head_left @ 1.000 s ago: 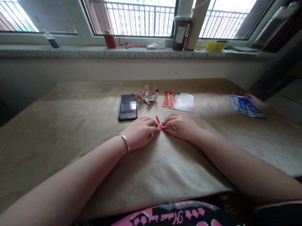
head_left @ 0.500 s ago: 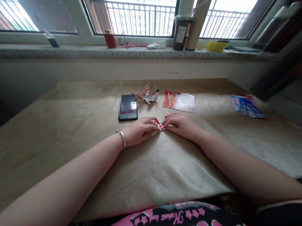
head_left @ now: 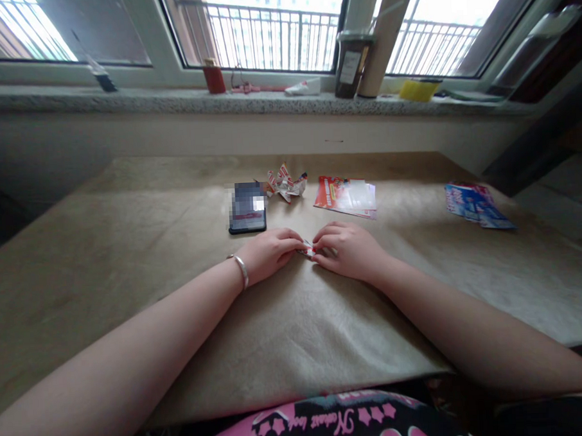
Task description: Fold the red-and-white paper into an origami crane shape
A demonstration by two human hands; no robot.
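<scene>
The left hand (head_left: 276, 252) and right hand (head_left: 350, 251) meet over the bench (head_left: 277, 350), each pinching a small folded piece of paper (head_left: 307, 249) between the fingertips. It looks white with some red, though the fingers cover too much to be sure of its shape. Just beyond the left hand lies a phone (head_left: 247, 221), next to a crumpled wrapper (head_left: 286, 190). Red-and-white cards (head_left: 345, 197) lie beyond the right hand; blue cards (head_left: 478, 206) sit well apart, farther right.

Silver bangle (head_left: 243, 271), pink-printed black garment (head_left: 336, 422)
</scene>
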